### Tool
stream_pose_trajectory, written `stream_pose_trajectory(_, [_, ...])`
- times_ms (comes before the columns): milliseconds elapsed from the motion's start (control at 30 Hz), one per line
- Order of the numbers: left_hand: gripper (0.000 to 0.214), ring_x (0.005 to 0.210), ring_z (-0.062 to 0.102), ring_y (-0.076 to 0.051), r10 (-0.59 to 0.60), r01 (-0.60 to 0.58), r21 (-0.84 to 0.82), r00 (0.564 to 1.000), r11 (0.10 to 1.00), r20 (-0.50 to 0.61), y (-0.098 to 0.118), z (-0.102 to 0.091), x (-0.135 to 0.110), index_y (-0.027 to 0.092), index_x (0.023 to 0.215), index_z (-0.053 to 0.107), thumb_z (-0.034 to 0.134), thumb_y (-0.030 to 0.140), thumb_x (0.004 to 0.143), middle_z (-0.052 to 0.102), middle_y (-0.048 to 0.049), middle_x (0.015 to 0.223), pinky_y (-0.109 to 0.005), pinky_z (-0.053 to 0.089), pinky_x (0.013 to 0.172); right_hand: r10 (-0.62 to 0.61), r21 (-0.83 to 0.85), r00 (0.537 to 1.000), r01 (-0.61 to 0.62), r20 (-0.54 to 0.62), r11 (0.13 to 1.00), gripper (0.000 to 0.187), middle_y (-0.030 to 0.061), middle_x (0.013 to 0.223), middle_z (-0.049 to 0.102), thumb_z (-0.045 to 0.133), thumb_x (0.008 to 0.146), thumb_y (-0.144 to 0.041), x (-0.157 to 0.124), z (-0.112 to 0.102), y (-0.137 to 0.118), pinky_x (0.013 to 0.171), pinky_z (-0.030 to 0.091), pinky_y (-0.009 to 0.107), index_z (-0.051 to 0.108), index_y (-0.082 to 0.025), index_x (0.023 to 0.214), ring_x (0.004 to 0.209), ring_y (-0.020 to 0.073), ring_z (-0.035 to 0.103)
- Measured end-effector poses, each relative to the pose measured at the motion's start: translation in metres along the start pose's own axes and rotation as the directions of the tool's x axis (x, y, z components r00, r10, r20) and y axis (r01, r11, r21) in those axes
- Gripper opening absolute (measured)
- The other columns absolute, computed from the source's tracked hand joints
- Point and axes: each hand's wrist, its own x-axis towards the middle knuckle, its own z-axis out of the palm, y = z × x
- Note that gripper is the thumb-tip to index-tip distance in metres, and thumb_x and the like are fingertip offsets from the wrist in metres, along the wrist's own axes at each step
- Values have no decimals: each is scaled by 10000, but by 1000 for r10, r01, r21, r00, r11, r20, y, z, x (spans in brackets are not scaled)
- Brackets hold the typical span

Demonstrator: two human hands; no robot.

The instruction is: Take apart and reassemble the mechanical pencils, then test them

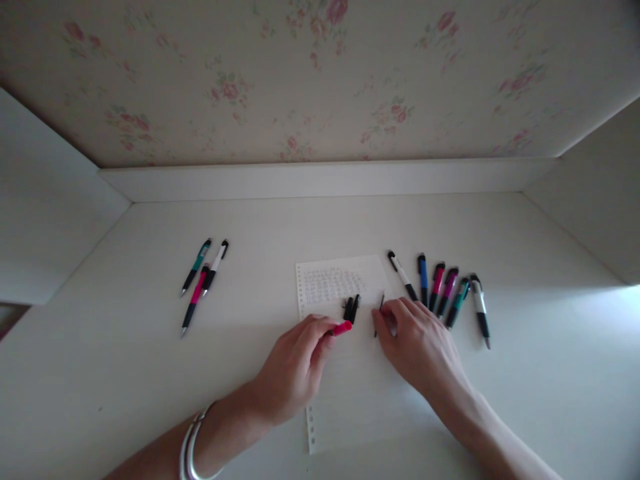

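My left hand [295,363] is closed in a pinch on a red pen barrel [343,327] whose tip sticks out toward the sheet's middle. My right hand [415,340] is curled, fingertips pinched on a thin dark refill [379,313] that stands over the paper. Between the hands lie small black pen parts [351,309] on a white perforated sheet [340,400] with faint writing at its top. Both hands rest on this sheet.
Three pens [203,280] lie at the left of the white desk [125,373]. A row of several pens [443,290] in white, blue, pink and teal fans out at the right. Flowered wallpaper [300,80] and a white ledge [325,179] close the back; side panels flank the desk.
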Motion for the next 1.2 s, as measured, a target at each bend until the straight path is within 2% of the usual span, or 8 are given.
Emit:
stream_pose_trajectory(333, [203,982,700,-197,-29,28,29,1000,999,10,2,0,-1,206,1192,559,499,129,1014,711,-82,1066,-326,578,892,-62,-183,998,63,7,981,229,106,824,664,421,1013,-195,-6,3,0,656,416,391,615,-187,891,754,286,608])
stream_pose_trajectory(400, [204,982,700,-198,-34,33,33,999,999,15,2,-1,-1,205,1194,557,495,130,1015,712,-82,1067,-325,577,890,-60,-97,997,56,-40,994,219,123,867,672,404,1018,-192,-4,5,1,682,437,403,606,-179,934,795,295,619])
stream_pose_trajectory(500, [199,990,696,-193,-47,46,32,998,998,31,1,0,-1,209,1201,551,492,142,1023,709,-75,1078,-324,572,894,4,232,987,34,-162,972,180,128,923,689,434,1022,-244,-2,3,-1,725,488,406,599,-187,979,855,286,645])
stream_pose_trajectory(567, [200,995,693,-192,-54,52,36,997,998,53,2,-1,-1,212,1212,546,491,153,1029,707,-71,1088,-328,570,890,127,502,979,-32,-156,864,152,92,904,693,494,1011,-283,-2,1,-4,686,514,361,613,-200,1059,808,239,657])
stream_pose_trajectory(700, [199,992,687,-206,-50,45,61,996,997,76,4,-2,0,203,1211,547,483,153,1029,703,-80,1089,-346,572,879,260,850,965,-154,20,504,307,39,891,684,574,986,-334,-3,-4,-8,603,536,305,630,-223,1266,678,159,631])
stream_pose_trajectory(900, [196,986,676,-213,-54,47,80,994,996,93,6,-3,2,192,1202,556,486,143,1025,701,-88,1083,-355,568,881,320,993,940,-114,119,-35,111,21,868,746,752,877,-354,1,-5,-12,648,599,273,767,-264,941,692,135,688])
stream_pose_trajectory(1033, [187,987,676,-212,-52,43,90,994,995,101,7,-3,2,190,1188,567,492,143,1024,703,-87,1073,-357,565,893,302,986,940,-137,158,-91,119,33,864,770,785,851,-348,2,-5,-14,649,620,277,773,-243,904,688,144,709])
stream_pose_trajectory(1200, [195,1004,672,-211,-49,41,87,994,995,101,6,-3,3,193,1202,567,492,144,1028,703,-86,1091,-364,563,904,298,982,937,-188,182,-11,113,22,867,786,795,850,-338,-3,-1,-13,703,604,250,786,-257,928,728,134,713])
